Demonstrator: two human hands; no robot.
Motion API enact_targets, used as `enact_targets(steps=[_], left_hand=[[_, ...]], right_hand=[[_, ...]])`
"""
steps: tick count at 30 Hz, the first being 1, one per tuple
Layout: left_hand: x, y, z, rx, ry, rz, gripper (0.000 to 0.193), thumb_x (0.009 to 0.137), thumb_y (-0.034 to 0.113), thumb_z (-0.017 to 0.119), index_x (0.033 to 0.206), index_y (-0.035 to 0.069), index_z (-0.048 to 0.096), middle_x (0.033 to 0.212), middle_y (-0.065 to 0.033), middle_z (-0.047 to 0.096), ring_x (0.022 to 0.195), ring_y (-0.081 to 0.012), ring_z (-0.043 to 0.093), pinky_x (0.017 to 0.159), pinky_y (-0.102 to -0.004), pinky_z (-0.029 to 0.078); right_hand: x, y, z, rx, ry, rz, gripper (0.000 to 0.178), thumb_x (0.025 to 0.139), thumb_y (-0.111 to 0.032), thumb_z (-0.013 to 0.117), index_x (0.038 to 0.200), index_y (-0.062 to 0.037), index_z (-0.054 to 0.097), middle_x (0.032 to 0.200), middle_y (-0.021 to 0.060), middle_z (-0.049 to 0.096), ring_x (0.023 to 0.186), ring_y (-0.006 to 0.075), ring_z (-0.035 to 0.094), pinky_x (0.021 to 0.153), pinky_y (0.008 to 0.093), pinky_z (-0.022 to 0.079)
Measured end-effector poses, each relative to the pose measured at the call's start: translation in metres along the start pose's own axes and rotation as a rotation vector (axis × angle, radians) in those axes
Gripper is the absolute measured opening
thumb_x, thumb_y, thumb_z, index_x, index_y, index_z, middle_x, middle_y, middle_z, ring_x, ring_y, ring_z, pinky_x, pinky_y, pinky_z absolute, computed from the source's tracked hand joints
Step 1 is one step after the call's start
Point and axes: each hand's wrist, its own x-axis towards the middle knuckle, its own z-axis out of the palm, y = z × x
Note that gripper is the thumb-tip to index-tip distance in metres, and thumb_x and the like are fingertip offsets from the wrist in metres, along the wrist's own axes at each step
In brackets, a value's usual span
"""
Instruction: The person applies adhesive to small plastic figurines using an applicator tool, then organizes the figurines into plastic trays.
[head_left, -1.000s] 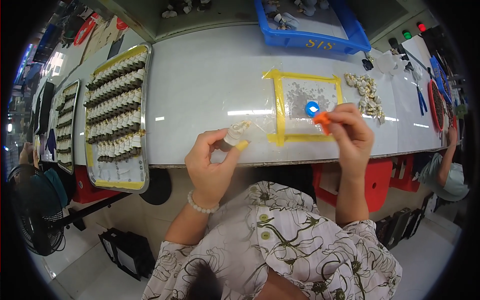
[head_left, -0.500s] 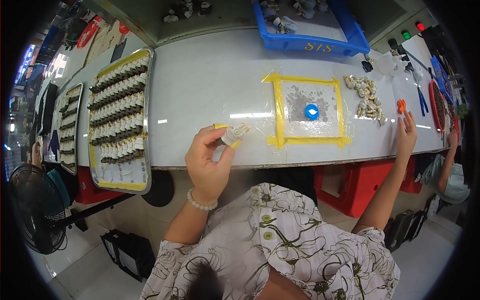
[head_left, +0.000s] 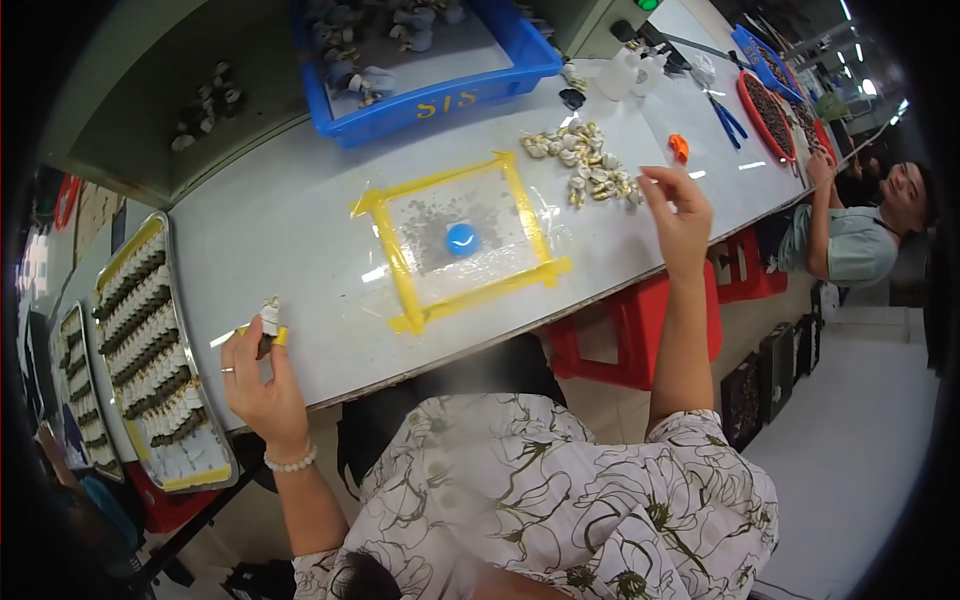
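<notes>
While our left hand pinches a white piece, piled trinkets lie beside our right hand (its grip we cannot tell).

The held figurine is white and dark grey, the tape frame yellow, the tub blue, the shirt white with olive line-drawn flowers.

Around the left grip, the worktop looks smooth and glossy. Left of that grip, a tray has a shiny metal rim.
</notes>
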Motion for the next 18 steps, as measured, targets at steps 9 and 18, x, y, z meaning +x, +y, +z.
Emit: enact_targets(steps=[9, 18], left_hand=[[-0.006, 0.002, -0.004, 0.167, -0.187, 0.011, 0.032, 0.072, -0.003, 0.064, 0.104, 0.001, 0.063, 0.096, -0.0134, 0.056, 0.086, -0.0278, 0.055, 0.076, -0.0353, 0.046], [-0.004, -0.005, -0.012, 0.213, -0.076, -0.070, 0.039, 0.070, 0.002, 0.067, 0.108, -0.001, 0.059, 0.102, -0.0140, 0.057, 0.087, -0.0278, 0.055, 0.077, -0.0346, 0.046]], right_hand=[[-0.003, -0.041, 0.040, -0.466, -0.259, 0.002, 0.017, 0.078, -0.018, 0.066, 0.089, -0.0050, 0.062, 0.074, 0.0093, 0.062, 0.065, 0.0229, 0.061, 0.058, 0.0322, 0.047], [-0.010, -0.049, 0.058, -0.289, -0.260, -0.246, 0.028, 0.072, 0.003, 0.063, 0.100, -0.0009, 0.063, 0.083, 0.0099, 0.058, 0.071, 0.0208, 0.057, 0.063, 0.0304, 0.046]])
